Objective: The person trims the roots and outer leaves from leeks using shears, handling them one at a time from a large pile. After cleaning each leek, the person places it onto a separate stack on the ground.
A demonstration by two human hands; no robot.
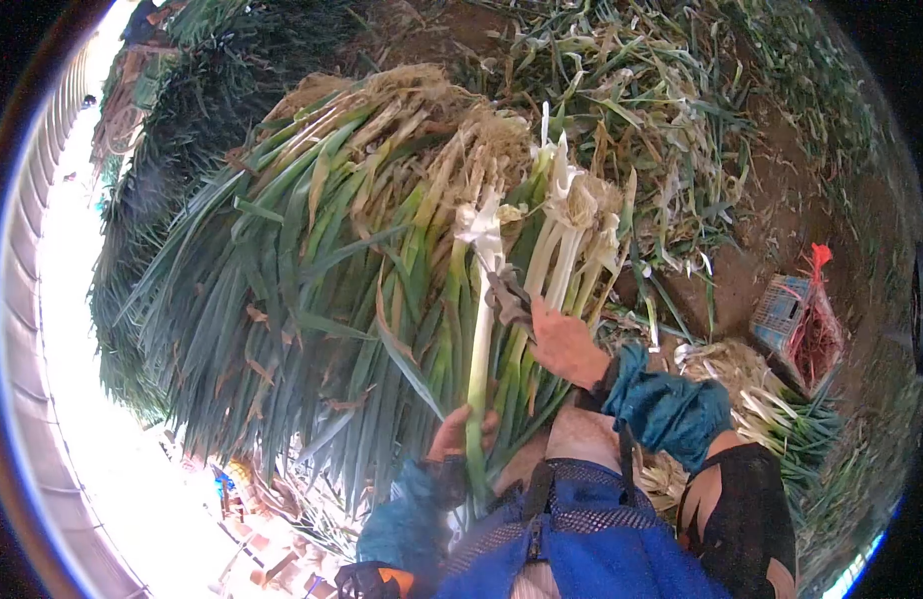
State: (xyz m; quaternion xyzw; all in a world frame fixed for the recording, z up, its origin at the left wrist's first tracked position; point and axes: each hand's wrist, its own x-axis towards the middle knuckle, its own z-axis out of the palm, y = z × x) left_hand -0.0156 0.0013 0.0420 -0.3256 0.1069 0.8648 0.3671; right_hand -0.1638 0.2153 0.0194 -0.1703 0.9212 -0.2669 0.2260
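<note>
A thick leek-like stalk [481, 329] stands nearly upright in the picture, its pale end towards the top. Its green lower part is gripped by my left hand [463, 431]. Fingers of my right hand [564, 342] are wrapped round a dark grey object [509, 298], too unclear to name, that reaches to the stalk just below its whitish torn end. Beside my right hand lie several peeled white stalks [566, 240] with roots. A large heap of long green leafy stalks [311, 270] spreads to the left, roots towards the top.
Stripped leaves [651, 130] litter the soil at the upper right. On the right are a blue crate-like object with red netting [806, 329] and a bundle of white-ended stalks [781, 419]. Darker greens [182, 200] are piled at the left.
</note>
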